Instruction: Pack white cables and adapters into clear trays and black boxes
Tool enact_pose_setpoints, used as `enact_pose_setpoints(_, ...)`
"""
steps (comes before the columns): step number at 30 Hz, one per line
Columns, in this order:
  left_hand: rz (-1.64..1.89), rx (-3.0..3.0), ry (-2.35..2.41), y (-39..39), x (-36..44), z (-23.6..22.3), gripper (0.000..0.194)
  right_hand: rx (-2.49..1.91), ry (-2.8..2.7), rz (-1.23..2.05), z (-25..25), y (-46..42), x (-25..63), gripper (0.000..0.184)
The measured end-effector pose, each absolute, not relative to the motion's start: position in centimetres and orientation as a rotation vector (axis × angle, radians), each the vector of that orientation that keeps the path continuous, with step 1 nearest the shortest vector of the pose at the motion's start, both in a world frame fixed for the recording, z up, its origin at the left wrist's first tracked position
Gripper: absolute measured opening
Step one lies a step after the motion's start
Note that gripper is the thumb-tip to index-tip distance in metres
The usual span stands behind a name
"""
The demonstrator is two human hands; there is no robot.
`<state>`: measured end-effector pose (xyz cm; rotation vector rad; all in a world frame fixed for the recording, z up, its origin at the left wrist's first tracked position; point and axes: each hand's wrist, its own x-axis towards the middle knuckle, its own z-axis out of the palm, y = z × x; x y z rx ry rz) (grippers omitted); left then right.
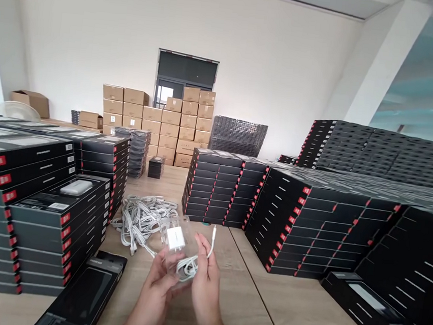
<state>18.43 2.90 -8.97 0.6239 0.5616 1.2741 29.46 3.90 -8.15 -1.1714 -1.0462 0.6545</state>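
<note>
White cable (187, 268), loosely coiled, sits between the two hands, over the near middle of the wooden table (239, 302). Its free plug end rises upright just right of the right fingertips. Left hand (158, 279) is closed on a clear plastic tray (186, 225), thumb lying across the near part. White adapter (175, 238) rests in the far part of this tray, prongs toward the wearer; coil lies at the near part. Right hand (206, 279) grips the cable at the coil's right side, fingers fairly straight and pointing away.

Just beyond the left hand: a tangled pile of white cables (144, 217) on the table. Near left, an open black box (85, 293) lies beside a stack of black boxes (59, 239) with red labels at the corners. On that stack, a small white object (77, 187). More stacked black boxes (217, 188) stand beyond the hands to the right, and rows of them continue to the far right. Near right, another open black box (369, 305), a white item showing inside.

Farther back: a small black box stack (156, 167) on the table; brown cartons (168, 127) piled before a dark-framed window (187, 69).
</note>
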Motion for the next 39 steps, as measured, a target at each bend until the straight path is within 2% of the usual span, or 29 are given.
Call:
enact_pose_setpoints(5, 1.317, 0.621, 0.554, 3.2, 16.9, -8.6, 0.039, -1.196, -1.325, 0.711, -9.9, 4.5, 29.3, 0.064)
enact_pose_setpoints(11, 1.334, 0.626, 0.572, 3.8, 15.6, -7.8, 0.037, -0.915, -1.199, 1.323, -9.2, 5.0, 31.2, 0.055)
enact_pose_setpoints(19, 1.31, 0.71, 0.641, 3.6, 15.7, -7.6, 0.038, -0.948, -1.164, 1.354, -7.5, 3.5, 31.7, 0.046)
enact_pose_setpoints(26, 1.235, 0.731, 0.637, 3.7, 15.5, -7.4, 0.039, -0.821, -0.962, 1.734, -6.4, 2.8, 32.0, 0.034)
enact_pose_setpoints(32, 1.212, 0.748, 0.594, 3.9, 14.9, -7.5, 0.038, -0.827, -1.023, 1.66, -6.3, 2.8, 31.9, 0.031)
enact_pose_setpoints(37, 1.286, 0.763, 0.678, 4.0, 15.5, -7.6, 0.033, -0.946, -1.193, 1.418, -6.7, 2.8, 31.0, 0.027)
enact_pose_setpoints(39, 1.325, 0.792, 0.725, 4.0, 16.0, -7.8, 0.033, -1.028, -1.288, 1.264, -7.0, 3.0, 30.5, 0.02)
